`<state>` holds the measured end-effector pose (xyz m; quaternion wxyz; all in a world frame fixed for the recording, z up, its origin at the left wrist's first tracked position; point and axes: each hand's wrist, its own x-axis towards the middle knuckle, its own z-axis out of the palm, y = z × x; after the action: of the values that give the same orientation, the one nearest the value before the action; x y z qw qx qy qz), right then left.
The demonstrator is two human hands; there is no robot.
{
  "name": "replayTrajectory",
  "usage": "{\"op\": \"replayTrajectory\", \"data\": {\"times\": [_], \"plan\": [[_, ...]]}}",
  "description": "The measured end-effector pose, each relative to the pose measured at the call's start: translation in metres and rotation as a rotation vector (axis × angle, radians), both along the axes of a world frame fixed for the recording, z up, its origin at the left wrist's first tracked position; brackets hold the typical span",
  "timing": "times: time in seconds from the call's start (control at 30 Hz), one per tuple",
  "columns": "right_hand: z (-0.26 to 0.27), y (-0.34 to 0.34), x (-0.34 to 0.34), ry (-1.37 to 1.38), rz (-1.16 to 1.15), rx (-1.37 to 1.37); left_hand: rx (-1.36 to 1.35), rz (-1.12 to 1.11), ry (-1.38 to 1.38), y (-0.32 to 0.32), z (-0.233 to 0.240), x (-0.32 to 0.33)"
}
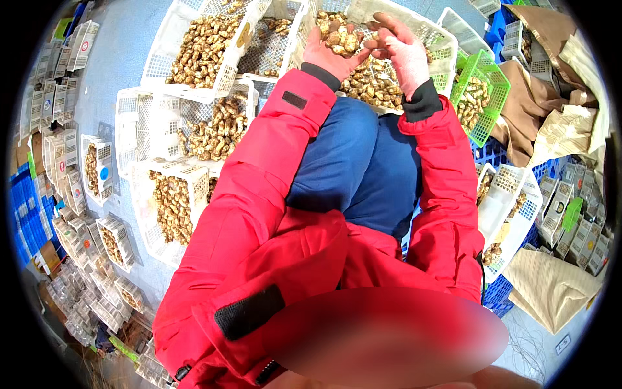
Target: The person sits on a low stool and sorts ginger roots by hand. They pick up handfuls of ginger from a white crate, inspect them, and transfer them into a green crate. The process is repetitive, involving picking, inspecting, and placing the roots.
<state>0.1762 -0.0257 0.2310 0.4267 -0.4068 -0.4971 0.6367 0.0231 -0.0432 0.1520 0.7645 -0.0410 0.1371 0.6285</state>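
My left hand is palm up and cradles a handful of knobbly brown-and-cream mushrooms. Beside it, my right hand has its fingers bent towards that handful, the thumb and fingertips close to my left fingertips. Whether the right fingers pinch a mushroom is unclear. Both hands are over a white plastic basket in front of my knees, with more mushrooms spread on its bottom.
White baskets of mushrooms stand left, including a full one and a lower one. At right are a green basket, brown cloth and a white basket on blue crates. Many small baskets line the far left floor.
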Motion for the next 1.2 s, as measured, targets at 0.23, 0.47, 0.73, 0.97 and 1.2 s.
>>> {"op": "replayTrajectory", "data": {"times": [0.23, 0.47, 0.73, 0.97, 1.2], "plan": [[0.018, -0.021, -0.027, -0.357, 0.097, 0.11, 0.035, -0.076, -0.059, -0.004, -0.006, -0.004], [-0.005, -0.013, -0.019, -1.057, 0.041, 0.957, 0.126, -0.084, -0.189, -0.002, -0.01, -0.001], [-0.013, -0.013, -0.028, -1.345, 0.016, 0.994, 0.217, -0.027, -0.398, 0.0, -0.006, 0.008], [-0.004, -0.009, 0.002, 0.306, -0.062, 0.027, 0.014, 0.052, -0.413, 0.001, 0.02, 0.008], [-0.004, -0.004, 0.01, 0.362, 0.013, 0.051, -0.005, 0.032, -0.351, -0.004, 0.014, 0.003]]}}
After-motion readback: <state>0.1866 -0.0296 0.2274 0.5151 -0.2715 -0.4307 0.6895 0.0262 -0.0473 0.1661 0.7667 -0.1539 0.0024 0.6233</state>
